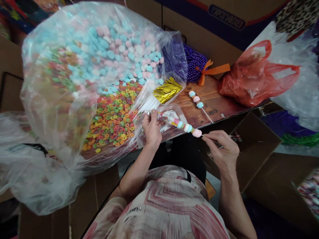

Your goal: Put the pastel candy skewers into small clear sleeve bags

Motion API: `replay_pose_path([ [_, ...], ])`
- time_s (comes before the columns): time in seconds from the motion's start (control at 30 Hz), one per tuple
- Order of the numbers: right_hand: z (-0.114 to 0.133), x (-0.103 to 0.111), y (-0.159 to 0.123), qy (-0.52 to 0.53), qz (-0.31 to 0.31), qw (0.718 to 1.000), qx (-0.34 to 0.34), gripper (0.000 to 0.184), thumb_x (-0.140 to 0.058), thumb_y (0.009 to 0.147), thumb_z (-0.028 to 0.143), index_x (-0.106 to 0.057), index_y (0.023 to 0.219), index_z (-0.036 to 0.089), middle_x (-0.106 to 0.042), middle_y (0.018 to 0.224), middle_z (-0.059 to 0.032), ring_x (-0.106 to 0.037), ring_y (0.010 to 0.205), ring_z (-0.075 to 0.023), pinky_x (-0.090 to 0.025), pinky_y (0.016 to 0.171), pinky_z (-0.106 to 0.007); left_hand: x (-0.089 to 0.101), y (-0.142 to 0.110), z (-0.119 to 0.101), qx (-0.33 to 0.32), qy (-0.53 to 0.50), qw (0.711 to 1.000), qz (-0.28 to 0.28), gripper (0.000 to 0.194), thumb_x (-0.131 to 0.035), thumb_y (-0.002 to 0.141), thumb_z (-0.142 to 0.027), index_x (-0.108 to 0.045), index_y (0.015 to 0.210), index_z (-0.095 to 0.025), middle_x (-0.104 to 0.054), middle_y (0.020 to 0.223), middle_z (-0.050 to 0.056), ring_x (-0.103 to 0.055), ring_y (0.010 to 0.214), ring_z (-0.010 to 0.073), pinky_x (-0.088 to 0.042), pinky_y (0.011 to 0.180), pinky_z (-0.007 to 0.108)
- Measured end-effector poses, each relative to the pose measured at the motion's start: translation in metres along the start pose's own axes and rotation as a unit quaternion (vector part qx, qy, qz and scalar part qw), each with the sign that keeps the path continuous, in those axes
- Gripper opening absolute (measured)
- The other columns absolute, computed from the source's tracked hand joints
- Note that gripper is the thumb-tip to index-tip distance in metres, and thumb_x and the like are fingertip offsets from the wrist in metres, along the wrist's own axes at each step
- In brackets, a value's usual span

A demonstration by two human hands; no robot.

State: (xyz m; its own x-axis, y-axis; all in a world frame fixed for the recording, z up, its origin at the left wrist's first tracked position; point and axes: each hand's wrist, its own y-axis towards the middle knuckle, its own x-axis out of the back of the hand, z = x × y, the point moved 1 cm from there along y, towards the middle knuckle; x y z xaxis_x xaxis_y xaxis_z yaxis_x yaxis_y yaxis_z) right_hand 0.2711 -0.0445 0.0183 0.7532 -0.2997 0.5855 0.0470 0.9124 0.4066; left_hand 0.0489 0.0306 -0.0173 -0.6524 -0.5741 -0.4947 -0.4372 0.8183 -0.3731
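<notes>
My left hand (pixel 151 127) pinches the mouth of a small clear printed bag (pixel 171 119) at the table's near edge. My right hand (pixel 223 149) pinches the thin stick of a candy skewer (pixel 190 128) strung with pink, white and blue marshmallows and cereal rings. The skewer's tip lies inside the bag's opening. A second marshmallow skewer (pixel 196 99) rests on the wooden table (pixel 216 101) just behind.
A huge clear bag (pixel 74 83) of pastel marshmallows and coloured cereal rings fills the left. Gold twist ties (pixel 167 89), purple beads (pixel 194 63) with an orange ribbon, a red plastic bag (pixel 251 76) and cardboard boxes (pixel 251 146) surround the spot.
</notes>
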Motion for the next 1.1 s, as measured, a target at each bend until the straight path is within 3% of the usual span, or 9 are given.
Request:
replay_pose_path([
  [0.17,0.004,-0.01,0.003,0.042,0.005,0.999,-0.012,0.008,-0.072,0.09,0.023,-0.075,0.083,0.025,-0.071,0.08,-0.0012,-0.066,0.074,-0.0183,-0.049,0.067,-0.034,-0.002,-0.006,0.002,-0.053,0.027,0.998,0.035,0.049,-0.088,0.069,-0.051,-0.051,0.077,-0.021,-0.061,0.072,-0.007,-0.06,0.062,0.0067,-0.051,0.062,0.019],
  [0.43,0.003,-0.024,-0.002,0.063,0.014,0.996,-0.053,0.01,-0.071,0.09,0.024,-0.075,0.081,0.024,-0.067,0.074,-0.0007,-0.061,0.068,-0.0168,-0.046,0.059,-0.031,-0.001,-0.008,0.005,-0.038,0.015,0.999,0.029,0.043,-0.084,0.074,-0.053,-0.055,0.083,-0.022,-0.063,0.076,-0.006,-0.065,0.063,0.0098,-0.051,0.061,0.02],
  [0.67,0.004,-0.029,0.001,0.055,0.031,0.997,-0.032,0.012,-0.068,0.091,0.024,-0.075,0.082,0.024,-0.063,0.07,0.0004,-0.055,0.062,-0.0151,-0.044,0.057,-0.03,0.001,-0.007,0.003,-0.057,0.023,0.998,0.033,0.037,-0.084,0.078,-0.047,-0.059,0.081,-0.021,-0.062,0.078,-0.005,-0.064,0.072,0.0091,-0.052,0.071,0.02],
  [0.9,0.012,-0.036,-0.001,-0.002,0.002,1.0,0.017,0.015,-0.065,0.095,0.024,-0.075,0.084,0.024,-0.061,0.072,-0.0013,-0.057,0.064,-0.0158,-0.047,0.06,-0.031,-0.005,-0.02,0.002,0.036,0.012,0.994,0.104,0.037,-0.09,0.072,-0.045,-0.066,0.085,-0.02,-0.072,0.085,0.0,-0.068,0.074,0.0119,-0.054,0.071,0.024],
  [1.1,0.02,-0.046,-0.006,0.017,0.034,0.999,-0.002,0.019,-0.061,0.097,0.024,-0.075,0.083,0.023,-0.058,0.072,-0.0017,-0.054,0.063,-0.0147,-0.046,0.06,-0.03,-0.007,-0.032,0.009,0.046,-0.009,0.99,0.13,0.041,-0.091,0.069,-0.049,-0.069,0.087,-0.02,-0.076,0.088,0.002,-0.072,0.077,0.0146,-0.057,0.076,0.027],
])
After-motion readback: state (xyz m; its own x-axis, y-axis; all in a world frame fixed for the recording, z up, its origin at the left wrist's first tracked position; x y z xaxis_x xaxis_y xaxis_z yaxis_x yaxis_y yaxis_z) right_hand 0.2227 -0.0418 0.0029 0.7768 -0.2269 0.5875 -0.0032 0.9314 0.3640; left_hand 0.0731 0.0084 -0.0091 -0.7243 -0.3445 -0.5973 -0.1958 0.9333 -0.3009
